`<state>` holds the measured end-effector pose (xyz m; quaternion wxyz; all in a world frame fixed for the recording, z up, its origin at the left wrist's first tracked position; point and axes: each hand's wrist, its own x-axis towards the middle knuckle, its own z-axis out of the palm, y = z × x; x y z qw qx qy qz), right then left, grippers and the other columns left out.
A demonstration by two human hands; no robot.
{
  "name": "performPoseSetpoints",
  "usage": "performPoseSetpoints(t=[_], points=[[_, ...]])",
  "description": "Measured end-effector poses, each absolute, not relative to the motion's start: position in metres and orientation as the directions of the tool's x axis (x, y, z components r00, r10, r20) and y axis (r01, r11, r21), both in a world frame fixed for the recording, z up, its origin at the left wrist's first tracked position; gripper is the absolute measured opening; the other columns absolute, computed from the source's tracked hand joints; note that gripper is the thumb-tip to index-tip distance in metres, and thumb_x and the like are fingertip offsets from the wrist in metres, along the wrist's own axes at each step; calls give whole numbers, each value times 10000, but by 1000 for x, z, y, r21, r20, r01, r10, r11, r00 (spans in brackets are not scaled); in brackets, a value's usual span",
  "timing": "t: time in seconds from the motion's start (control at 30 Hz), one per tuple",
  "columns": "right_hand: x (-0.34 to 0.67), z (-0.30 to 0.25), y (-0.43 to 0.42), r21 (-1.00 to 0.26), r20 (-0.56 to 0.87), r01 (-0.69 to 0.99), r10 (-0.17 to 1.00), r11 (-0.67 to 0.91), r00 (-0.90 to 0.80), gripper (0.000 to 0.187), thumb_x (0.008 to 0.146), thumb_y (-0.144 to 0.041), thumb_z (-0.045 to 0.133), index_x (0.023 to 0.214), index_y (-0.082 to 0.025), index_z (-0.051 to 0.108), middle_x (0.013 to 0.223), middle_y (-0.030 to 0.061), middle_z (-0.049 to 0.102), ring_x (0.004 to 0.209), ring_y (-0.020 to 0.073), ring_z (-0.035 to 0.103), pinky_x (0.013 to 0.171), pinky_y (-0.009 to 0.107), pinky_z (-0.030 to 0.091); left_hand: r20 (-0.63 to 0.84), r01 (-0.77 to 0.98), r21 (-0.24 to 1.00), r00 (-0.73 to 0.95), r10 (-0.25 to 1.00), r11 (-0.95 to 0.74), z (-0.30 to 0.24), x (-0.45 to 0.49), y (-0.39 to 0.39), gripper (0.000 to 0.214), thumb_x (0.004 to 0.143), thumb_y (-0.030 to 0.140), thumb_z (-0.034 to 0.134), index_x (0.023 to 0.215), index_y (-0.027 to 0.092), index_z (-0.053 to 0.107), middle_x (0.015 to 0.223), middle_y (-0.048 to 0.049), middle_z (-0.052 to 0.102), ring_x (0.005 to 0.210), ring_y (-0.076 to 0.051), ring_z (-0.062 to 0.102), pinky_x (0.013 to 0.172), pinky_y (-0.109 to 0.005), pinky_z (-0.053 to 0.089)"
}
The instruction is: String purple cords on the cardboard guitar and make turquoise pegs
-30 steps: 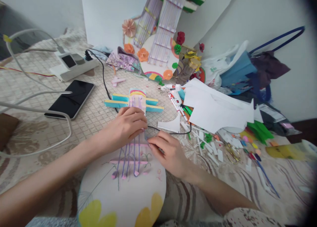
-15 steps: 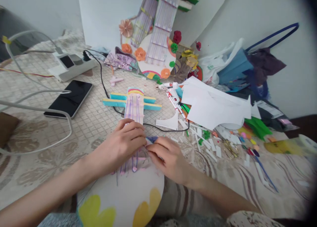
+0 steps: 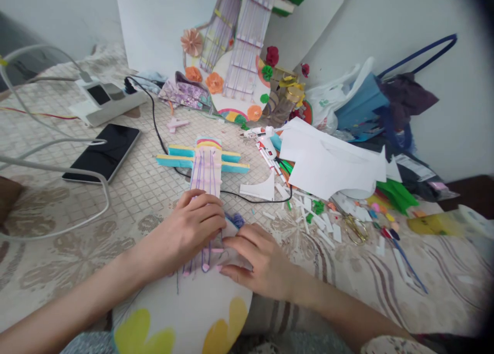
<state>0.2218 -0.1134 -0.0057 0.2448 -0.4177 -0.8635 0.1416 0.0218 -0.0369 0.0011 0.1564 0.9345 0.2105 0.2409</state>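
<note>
A handmade cardboard guitar point(image 3: 185, 313) lies before me, its white round body painted with yellow and orange petals and its neck running away from me. Purple strings point(image 3: 206, 171) stretch along the pink neck and end at small pink bits on the body. My left hand point(image 3: 195, 228) is closed over the lower neck, fingers bent together on the strings; its fingertips are partly hidden. On the right side of the body rests my right hand point(image 3: 262, 261), thumb and forefinger apart, near a pink strip point(image 3: 217, 250). Bundled purple string point(image 3: 238, 220) shows just beyond it.
Two larger decorated guitars point(image 3: 247, 50) stand at the back. To the left are a phone point(image 3: 102, 153), cables and a power strip point(image 3: 111, 107). A glue gun point(image 3: 266, 143), white card sheets point(image 3: 328, 158), scraps and scissors point(image 3: 355, 229) lie to the right.
My right thumb and forefinger have moved apart from a pinch beside my left fingertips, the thumb dropping toward the pink bits. My left hand stays on the neck. The view has shifted slightly.
</note>
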Motion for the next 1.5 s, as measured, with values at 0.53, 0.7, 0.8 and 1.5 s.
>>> performPoseSetpoints(t=[0.53, 0.7, 0.8, 1.5], points=[[218, -21, -114, -466, 348, 673, 819, 574, -457, 60, 905, -199, 535, 935, -169, 578, 805, 39, 568, 795, 162, 514, 778, 327, 440, 111, 661, 595, 496, 861, -458, -13, -36, -80, 566, 865, 305, 482, 1394, 333, 285, 1486, -40, 315, 1336, -276, 379, 1023, -447, 451], [218, -24, -115, -501, 343, 659, 827, 562, -445, 79, 911, -210, 534, 943, -166, 591, 816, 46, 561, 803, 163, 510, 764, 300, 458, 124, 644, 643, 446, 886, -415, -19, -35, -80, 512, 871, 344, 502, 1354, 360, 331, 1375, -30, 475, 1247, -261, 498, 943, -398, 525], [218, -26, -112, -501, 372, 641, 814, 581, -446, 85, 915, -217, 529, 941, -165, 590, 809, 45, 559, 795, 161, 511, 743, 295, 463, 140, 638, 648, 438, 888, -416, -21, -34, -80, 514, 857, 336, 525, 1339, 354, 348, 1333, -29, 519, 1216, -251, 528, 937, -380, 529], [225, -28, -48, -428, 451, 670, 786, 606, -423, 81, 897, -199, 550, 958, -170, 593, 832, 47, 586, 801, 168, 543, 757, 313, 460, 265, 564, 617, 508, 820, -549, -12, -24, -11, 493, 864, 271, 511, 1342, 264, 388, 1288, -94, 566, 1183, -277, 550, 949, -416, 502]])
